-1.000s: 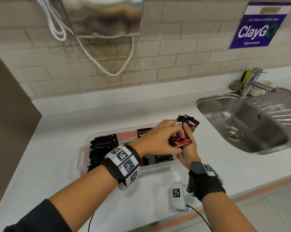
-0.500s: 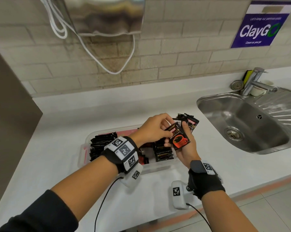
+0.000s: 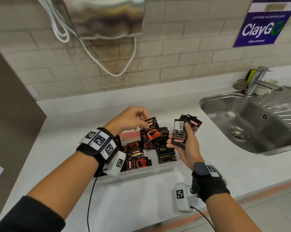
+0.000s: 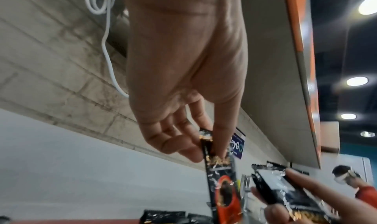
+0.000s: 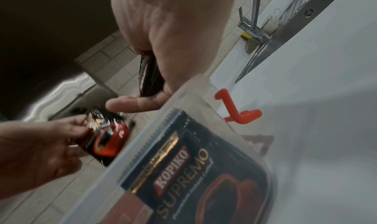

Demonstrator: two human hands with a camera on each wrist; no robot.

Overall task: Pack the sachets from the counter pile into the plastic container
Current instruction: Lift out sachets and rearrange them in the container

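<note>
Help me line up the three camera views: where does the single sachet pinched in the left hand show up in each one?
Head: the sachet hangs just left of centre, over the plastic container, pinched at its top by the left hand.
Left wrist: lower centre, seen edge-on below the fingers.
Right wrist: lower left, red cup facing the camera.
Shared landmark: the right hand's sachet bundle.

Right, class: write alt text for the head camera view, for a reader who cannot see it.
The left hand pinches one black-and-red coffee sachet above a clear plastic container of sachets; the right hand grips a small stack of black sachets. A steel sink sits to the right.
</note>
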